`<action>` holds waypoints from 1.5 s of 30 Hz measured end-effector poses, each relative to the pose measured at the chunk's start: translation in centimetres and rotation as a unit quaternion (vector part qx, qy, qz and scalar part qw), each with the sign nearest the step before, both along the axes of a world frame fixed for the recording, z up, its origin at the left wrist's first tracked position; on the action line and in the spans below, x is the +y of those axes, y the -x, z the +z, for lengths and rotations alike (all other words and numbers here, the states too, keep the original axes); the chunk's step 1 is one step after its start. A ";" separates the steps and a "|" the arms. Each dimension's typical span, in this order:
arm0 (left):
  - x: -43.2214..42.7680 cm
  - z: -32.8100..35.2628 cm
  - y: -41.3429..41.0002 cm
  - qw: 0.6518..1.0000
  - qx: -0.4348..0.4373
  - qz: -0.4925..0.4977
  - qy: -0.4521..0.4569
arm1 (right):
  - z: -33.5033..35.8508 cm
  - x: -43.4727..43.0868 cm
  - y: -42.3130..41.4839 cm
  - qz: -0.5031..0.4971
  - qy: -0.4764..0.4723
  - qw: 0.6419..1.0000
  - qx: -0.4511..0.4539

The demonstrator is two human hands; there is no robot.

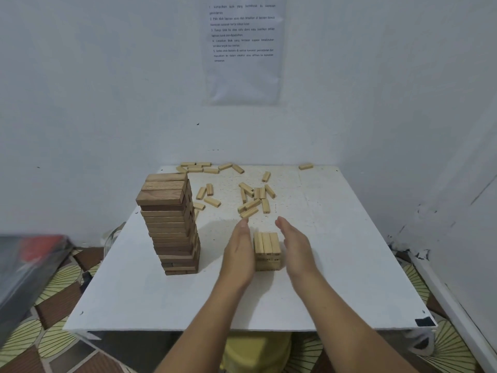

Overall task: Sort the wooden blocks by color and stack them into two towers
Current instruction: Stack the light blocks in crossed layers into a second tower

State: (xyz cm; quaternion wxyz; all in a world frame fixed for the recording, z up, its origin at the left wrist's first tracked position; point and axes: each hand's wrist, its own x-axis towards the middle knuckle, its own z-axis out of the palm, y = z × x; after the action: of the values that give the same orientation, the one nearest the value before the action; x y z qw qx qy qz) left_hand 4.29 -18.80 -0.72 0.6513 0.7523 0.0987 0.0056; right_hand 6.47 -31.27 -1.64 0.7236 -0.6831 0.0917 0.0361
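Light-wood stack (267, 250) sits mid-tabletop (349, 238), toward the near edge, only a few layers high. Left hand (239, 254) and right hand (295, 249) flank it, fingers straight, gripping nothing; contact unclear. Blocks look light, rigid and smooth, so layers will slide: square up with flat palms. Loose light blocks (252, 197) lie toward the far edge; pinch them by the long faces. Dark tower (170, 224) toward the left edge, top skewed, likely tippy.
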 end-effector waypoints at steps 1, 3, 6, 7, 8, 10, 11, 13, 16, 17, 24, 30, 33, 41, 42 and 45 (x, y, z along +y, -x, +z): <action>-0.7 -0.3 -0.4 1.000 0.004 0.013 0.011 | -0.2 0.8 -0.1 -0.004 -0.004 1.000 0.003; -1.9 -0.5 -1.2 0.999 0.004 0.026 0.046 | -0.5 1.8 -0.2 -0.018 -0.011 1.000 0.010; -2.9 -0.8 -1.6 0.996 -0.006 0.032 0.087 | -0.7 2.3 -0.5 -0.029 -0.006 0.999 0.019; -3.0 -0.9 -1.7 0.996 -0.010 0.035 0.087 | -0.7 2.5 -0.6 -0.031 0.005 0.999 0.018; -3.1 -1.1 -1.7 0.996 -0.013 0.040 0.085 | -0.7 2.6 -0.5 -0.033 0.011 0.999 0.016; -3.3 -1.3 -1.8 0.995 -0.016 0.054 0.083 | -0.7 2.7 -0.5 -0.041 0.021 0.999 0.011; -3.3 -1.3 -1.8 0.995 -0.019 0.059 0.082 | -0.7 2.8 -0.5 -0.044 0.025 0.999 0.007; -3.5 -1.3 -1.9 0.995 -0.020 0.064 0.075 | -0.8 2.9 -0.6 -0.051 0.028 0.998 0.005; -3.5 -1.5 -2.0 0.995 -0.022 0.066 0.065 | -0.9 3.0 -0.6 -0.055 0.030 0.998 0.004; -3.6 -1.5 -1.9 0.996 -0.023 0.066 0.063 | -0.9 3.0 -0.5 -0.053 0.033 0.998 0.005; -3.0 -1.0 -1.9 0.995 -0.008 0.048 0.089 | -0.9 2.5 -0.6 -0.055 -0.038 0.997 0.033; -1.6 -0.5 -1.6 0.997 -0.010 0.032 0.067 | -1.4 1.8 -0.7 -0.077 -0.079 0.993 0.037; -1.4 -0.5 -0.6 0.997 -0.016 0.041 0.057 | -1.4 1.1 -0.5 -0.071 -0.075 0.994 0.020; -0.8 -1.0 0.4 0.999 -0.028 0.015 0.034 | -2.3 1.1 -0.9 -0.064 -0.079 0.994 0.028; -0.5 -1.1 0.5 0.999 -0.034 0.020 0.014 | -2.4 1.1 -0.9 -0.065 -0.078 0.994 0.031; 1.5 -0.8 1.3 0.994 -0.033 0.000 -0.101 | -2.7 1.0 -1.0 -0.059 -0.076 0.994 0.042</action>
State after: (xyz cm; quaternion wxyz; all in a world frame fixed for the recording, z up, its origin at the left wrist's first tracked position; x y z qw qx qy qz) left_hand 2.99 -17.30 -1.56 0.5746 0.8139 0.0755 0.0406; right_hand 7.47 -30.31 -4.35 0.7700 -0.6173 0.1587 0.0290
